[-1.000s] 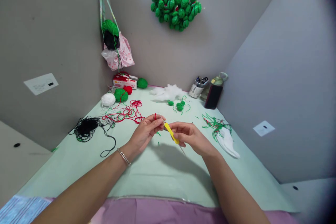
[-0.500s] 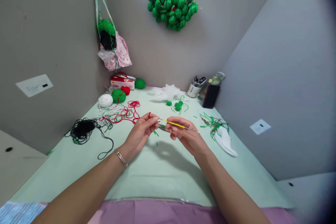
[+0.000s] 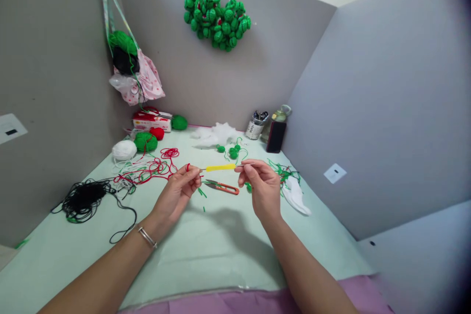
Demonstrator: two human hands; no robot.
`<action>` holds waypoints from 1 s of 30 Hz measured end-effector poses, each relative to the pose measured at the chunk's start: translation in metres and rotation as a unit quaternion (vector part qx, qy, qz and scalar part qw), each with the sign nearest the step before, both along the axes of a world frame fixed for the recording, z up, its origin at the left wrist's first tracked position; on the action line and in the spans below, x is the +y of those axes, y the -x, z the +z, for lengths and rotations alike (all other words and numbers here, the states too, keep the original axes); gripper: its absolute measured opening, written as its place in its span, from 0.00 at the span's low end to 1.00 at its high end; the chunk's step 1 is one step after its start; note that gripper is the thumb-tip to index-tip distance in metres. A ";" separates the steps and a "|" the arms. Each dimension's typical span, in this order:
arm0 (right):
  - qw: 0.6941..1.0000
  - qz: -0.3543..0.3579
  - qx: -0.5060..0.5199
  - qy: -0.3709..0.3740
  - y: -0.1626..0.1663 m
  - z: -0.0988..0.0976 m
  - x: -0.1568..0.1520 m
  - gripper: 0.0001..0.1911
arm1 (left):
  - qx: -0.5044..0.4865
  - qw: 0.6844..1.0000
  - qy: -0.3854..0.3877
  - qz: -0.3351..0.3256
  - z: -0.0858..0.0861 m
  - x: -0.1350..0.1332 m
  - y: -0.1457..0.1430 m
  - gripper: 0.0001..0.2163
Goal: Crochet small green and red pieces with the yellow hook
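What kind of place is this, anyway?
Probably a small yarn-craft workspace. A white ball of yarn and a tangle of black yarn lie on the table, and a bunch of green, knitted-looking pieces hangs above it.

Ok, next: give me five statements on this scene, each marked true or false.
1. The left hand and right hand hold the yellow-handled tool between them. True.
2. The orange-handled snips are in the right hand. False: they lie on the table.
3. A bracelet circles the left wrist. True.
4. The black yarn lies right of both hands. False: it lies left of them.
5. The green cluster hangs above the table. True.
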State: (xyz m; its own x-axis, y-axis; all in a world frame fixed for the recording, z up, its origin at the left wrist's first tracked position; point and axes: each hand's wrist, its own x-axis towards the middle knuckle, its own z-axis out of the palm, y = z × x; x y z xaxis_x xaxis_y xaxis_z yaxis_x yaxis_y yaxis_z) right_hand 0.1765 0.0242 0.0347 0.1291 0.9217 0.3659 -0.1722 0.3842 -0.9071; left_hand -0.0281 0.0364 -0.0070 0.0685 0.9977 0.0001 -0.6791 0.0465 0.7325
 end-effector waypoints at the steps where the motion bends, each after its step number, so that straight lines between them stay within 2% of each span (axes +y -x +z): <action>1: 1.000 -0.008 -0.004 -0.005 0.000 0.001 0.000 0.09 | 0.001 1.000 0.001 -0.001 -0.001 0.000 0.000 0.09; 6: 1.000 -0.017 -0.011 -0.021 0.000 0.001 -0.001 0.08 | 0.000 1.000 0.004 -0.003 -0.002 0.001 -0.001 0.10; 14: 0.999 -0.032 -0.013 -0.038 -0.001 -0.001 0.000 0.13 | 0.000 1.000 0.003 0.006 0.000 -0.001 -0.002 0.12; 21: 0.997 -0.053 -0.001 -0.047 -0.002 0.002 0.000 0.06 | 0.019 1.000 -0.015 0.019 0.002 -0.002 -0.002 0.12; 30: 0.998 -0.050 0.021 -0.040 -0.002 0.003 0.002 0.05 | 0.061 0.997 -0.028 0.036 0.004 -0.004 -0.002 0.13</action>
State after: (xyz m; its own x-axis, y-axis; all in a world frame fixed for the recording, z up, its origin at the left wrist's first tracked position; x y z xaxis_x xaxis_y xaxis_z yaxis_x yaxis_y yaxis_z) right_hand 0.1789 0.0266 0.0375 0.2358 0.8714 0.4301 -0.1670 0.4723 -0.8655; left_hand -0.0259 0.0323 -0.0028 0.0003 0.9986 0.0529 -0.5855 -0.0427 0.8096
